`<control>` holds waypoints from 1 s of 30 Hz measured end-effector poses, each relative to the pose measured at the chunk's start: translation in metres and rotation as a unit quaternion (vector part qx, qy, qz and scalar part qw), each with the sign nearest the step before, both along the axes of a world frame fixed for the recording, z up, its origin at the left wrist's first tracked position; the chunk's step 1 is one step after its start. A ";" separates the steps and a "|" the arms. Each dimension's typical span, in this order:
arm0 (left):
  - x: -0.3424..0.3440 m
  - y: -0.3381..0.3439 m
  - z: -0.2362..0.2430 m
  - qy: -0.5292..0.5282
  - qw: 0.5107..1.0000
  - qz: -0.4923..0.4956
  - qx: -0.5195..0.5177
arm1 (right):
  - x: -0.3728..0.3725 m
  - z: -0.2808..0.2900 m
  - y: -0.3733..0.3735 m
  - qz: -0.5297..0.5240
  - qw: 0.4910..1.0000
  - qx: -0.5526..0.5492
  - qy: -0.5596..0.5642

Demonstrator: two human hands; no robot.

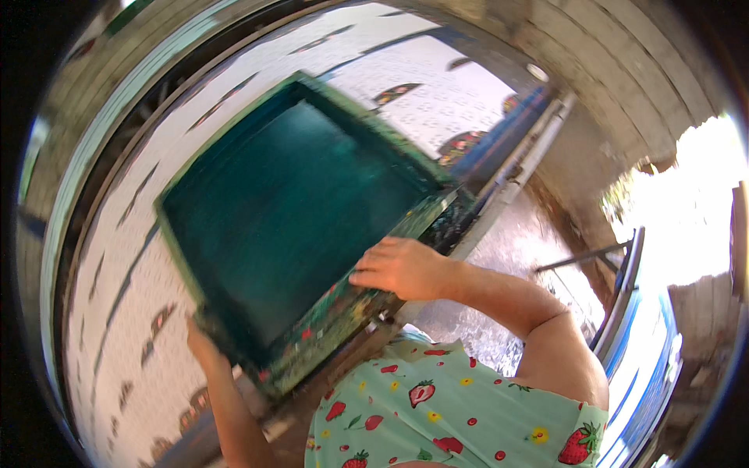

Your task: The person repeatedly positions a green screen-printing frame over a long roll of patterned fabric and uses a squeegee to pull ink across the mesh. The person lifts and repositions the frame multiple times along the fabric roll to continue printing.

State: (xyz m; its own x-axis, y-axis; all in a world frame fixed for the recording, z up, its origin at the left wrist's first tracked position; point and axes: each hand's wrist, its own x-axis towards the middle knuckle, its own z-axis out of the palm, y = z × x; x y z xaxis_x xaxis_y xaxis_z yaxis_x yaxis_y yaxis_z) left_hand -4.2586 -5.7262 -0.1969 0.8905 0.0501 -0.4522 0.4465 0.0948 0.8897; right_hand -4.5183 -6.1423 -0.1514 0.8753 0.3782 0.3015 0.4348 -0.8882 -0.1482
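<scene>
A large wooden-framed printing screen [281,203] with dark green mesh lies tilted above a long sheet of white printed fabric [117,312]. Its green-painted rim is worn and blotched with paint. My right hand [406,269] is closed over the rim on the near side, fingers bent across the wood. At the lower left corner, my left hand [204,347] grips the side of the frame; part of its fingers is hidden by the wood. Dark curved motifs with small coloured flowers [460,144] show on the fabric around the screen.
A pale rail [515,175] runs along the table's right edge. To the right stand a blue and white surface [640,343] and a dark metal bar [581,256]. Wooden plank walls [616,70] rise behind, with a bright opening at the right.
</scene>
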 end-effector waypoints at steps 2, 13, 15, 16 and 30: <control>0.003 -0.008 -0.007 -0.042 0.998 -0.025 0.029 | 0.010 0.014 0.018 -0.015 0.999 0.013 0.027; 0.003 -0.006 -0.014 -0.177 0.950 0.033 0.255 | 0.043 0.061 0.060 -0.085 0.956 -0.034 0.280; 0.003 -0.007 -0.015 -0.183 0.948 0.035 0.257 | 0.034 0.047 0.062 -0.087 0.959 -0.040 0.268; 0.004 -0.007 -0.016 -0.186 0.946 0.035 0.264 | 0.028 0.041 0.063 -0.084 0.967 -0.031 0.240; 0.000 -0.011 -0.009 -0.181 0.959 0.022 0.217 | 0.096 -0.009 0.046 -0.026 1.000 -0.017 0.004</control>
State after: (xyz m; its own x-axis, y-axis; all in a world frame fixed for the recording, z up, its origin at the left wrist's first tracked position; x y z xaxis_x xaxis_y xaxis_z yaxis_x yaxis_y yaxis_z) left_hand -4.2583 -5.7367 -0.2060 0.9779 0.2047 -0.0415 0.1047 -0.3082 0.9455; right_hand -4.4219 -6.0962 -0.1609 0.8964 0.3424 0.2814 0.3872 -0.9140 -0.1211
